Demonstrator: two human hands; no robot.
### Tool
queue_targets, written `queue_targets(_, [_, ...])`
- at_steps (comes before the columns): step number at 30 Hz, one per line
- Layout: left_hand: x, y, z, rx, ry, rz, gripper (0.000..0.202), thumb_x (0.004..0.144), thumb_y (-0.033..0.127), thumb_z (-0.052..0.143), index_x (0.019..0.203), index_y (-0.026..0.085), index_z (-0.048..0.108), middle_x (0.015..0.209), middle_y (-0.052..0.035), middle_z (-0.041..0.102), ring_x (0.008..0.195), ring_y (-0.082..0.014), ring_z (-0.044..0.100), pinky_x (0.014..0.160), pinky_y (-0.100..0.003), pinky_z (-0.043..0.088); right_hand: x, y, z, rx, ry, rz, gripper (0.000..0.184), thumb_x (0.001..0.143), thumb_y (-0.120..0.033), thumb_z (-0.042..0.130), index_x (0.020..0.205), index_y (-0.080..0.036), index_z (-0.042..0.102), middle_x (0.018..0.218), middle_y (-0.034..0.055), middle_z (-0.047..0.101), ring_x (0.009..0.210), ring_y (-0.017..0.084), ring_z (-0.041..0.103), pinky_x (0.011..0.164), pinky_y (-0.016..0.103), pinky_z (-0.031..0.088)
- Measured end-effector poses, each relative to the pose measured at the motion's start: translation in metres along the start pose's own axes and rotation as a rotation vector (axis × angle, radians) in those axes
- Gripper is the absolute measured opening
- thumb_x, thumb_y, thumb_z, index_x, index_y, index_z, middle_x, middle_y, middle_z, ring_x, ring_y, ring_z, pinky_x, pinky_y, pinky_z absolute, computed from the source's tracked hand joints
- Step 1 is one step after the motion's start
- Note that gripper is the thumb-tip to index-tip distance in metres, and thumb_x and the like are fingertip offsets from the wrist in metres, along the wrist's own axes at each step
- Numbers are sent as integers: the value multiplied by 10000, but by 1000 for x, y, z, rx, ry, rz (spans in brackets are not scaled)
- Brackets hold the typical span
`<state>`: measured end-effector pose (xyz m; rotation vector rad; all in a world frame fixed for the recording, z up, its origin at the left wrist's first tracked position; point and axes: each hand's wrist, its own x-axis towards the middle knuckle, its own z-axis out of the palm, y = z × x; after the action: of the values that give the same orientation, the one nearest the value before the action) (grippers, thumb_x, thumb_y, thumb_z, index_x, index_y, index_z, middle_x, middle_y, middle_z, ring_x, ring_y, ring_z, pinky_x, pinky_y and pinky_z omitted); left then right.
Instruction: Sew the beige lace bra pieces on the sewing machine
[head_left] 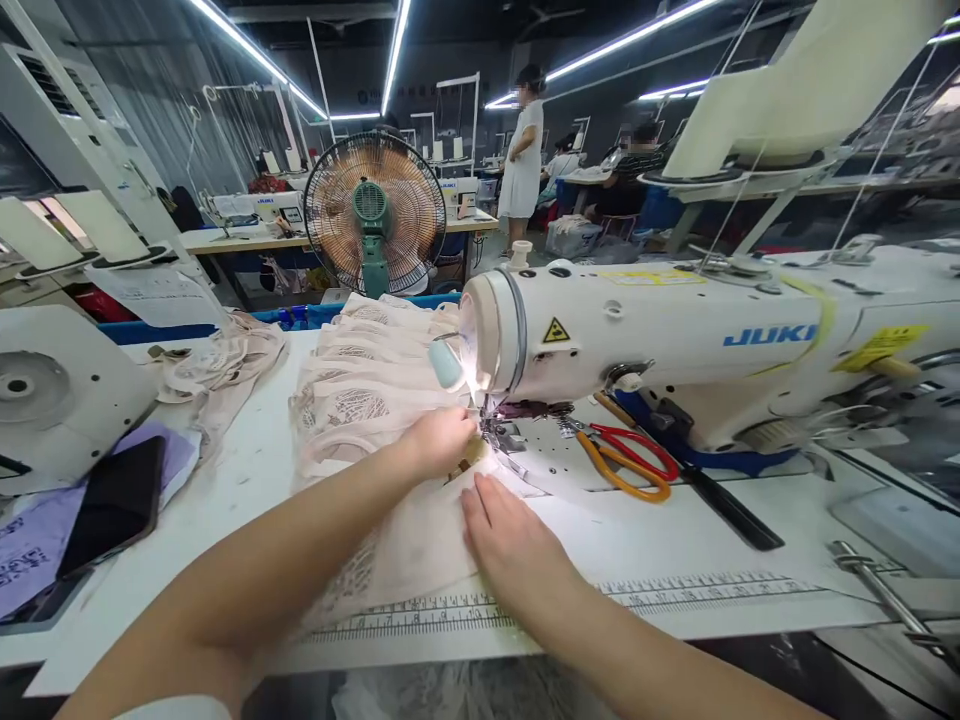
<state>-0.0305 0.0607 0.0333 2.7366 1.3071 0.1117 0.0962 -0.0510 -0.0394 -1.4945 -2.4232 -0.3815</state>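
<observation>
Close to the needle area of a white sewing machine (645, 320), my left hand (441, 440) is closed, its fingers pinched at the edge of a pale pink lace garment piece (420, 535). Below it, my right hand (514, 535) lies with fingers stretched flat on the same fabric, just in front of the presser foot. A lamp lights the spot by the needle. Behind my left hand, a row of similar lace garments (360, 375) is heaped on the table. My fingertips partly hide the fabric edge at the foot.
Orange-handled scissors (626, 475) and a black-handled tool (739, 510) lie right of the needle. A printed ruler (420, 618) runs along the front edge. A phone (116, 500) rests at left. Behind stand a fan (373, 215) and a person in white (521, 160).
</observation>
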Motion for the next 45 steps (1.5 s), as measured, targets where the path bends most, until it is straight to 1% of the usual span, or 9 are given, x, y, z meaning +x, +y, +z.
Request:
queue_targets(4, [30, -10, 22, 1, 66, -119, 216, 890, 291, 458, 858, 148, 617, 902, -97, 630, 888, -238, 612, 755, -307, 472, 5, 8, 5, 27, 9, -72, 319, 870, -183, 477, 1159, -88, 576, 1266, 203, 552, 1178, 287, 504, 931, 393, 450])
queue_targets(9, [45, -23, 18, -46, 149, -218, 234, 892, 232, 409, 998, 123, 587, 910, -130, 645, 867, -258, 621, 727, -335, 482, 26, 31, -1, 102, -36, -170, 296, 876, -157, 470, 1140, -98, 589, 1296, 178, 537, 1208, 266, 487, 972, 396, 439])
queue_targets(14, [5, -18, 6, -96, 89, -13, 219, 900, 244, 407, 931, 178, 614, 948, -62, 653, 904, -191, 614, 803, -280, 482, 38, 41, -6, 187, -36, -245, 276, 874, -173, 484, 1107, -91, 607, 1226, 169, 586, 1166, 272, 522, 957, 395, 461])
queue_targets(17, [-29, -15, 10, -136, 11, 258, 277, 917, 246, 391, 1121, 179, 567, 1181, -74, 604, 1079, -183, 564, 927, -289, 454, 35, 40, -14, 225, -5, -260, 265, 885, -153, 438, 1068, -91, 620, 1134, 153, 634, 1103, 254, 564, 917, 379, 493])
queue_targets(19, [-41, -14, 18, -111, 6, 337, 354, 930, 270, 385, 1240, 136, 490, 1321, -117, 511, 1196, -213, 490, 1003, -342, 413, 27, 40, -21, 234, 8, -260, 272, 882, -123, 404, 1037, -95, 626, 1116, 150, 642, 1069, 249, 585, 890, 381, 511])
queue_targets(23, [-42, -10, 33, -14, 79, 302, 382, 924, 316, 428, 1219, 88, 507, 1298, -152, 520, 1181, -264, 486, 1000, -405, 414, 1, 45, -29, 253, 44, -271, 281, 854, -87, 394, 1017, -93, 623, 1101, 160, 650, 1054, 255, 599, 889, 404, 517])
queue_targets(28, [-32, 0, 30, 36, 141, 251, 317, 895, 307, 468, 1075, 74, 587, 1092, -151, 605, 1008, -281, 552, 875, -422, 480, -19, 50, -20, 306, 99, -235, 303, 892, -181, 407, 1132, -104, 575, 1192, 160, 617, 1135, 262, 556, 950, 471, 479])
queue_targets(39, [-22, 8, 37, -4, 133, 157, 376, 909, 307, 442, 1174, 55, 531, 1220, -176, 540, 1112, -266, 513, 965, -385, 440, -22, 53, -8, 341, 131, -141, 320, 896, -198, 399, 1142, -119, 588, 1228, 161, 599, 1179, 270, 523, 977, 482, 454])
queue_targets(45, [-22, 6, 30, -2, 135, 239, 329, 894, 311, 460, 1094, 77, 576, 1128, -159, 596, 1031, -264, 560, 889, -390, 482, -20, 56, -16, 352, 110, -202, 308, 889, -188, 405, 1113, -93, 595, 1194, 154, 620, 1135, 273, 555, 955, 464, 478])
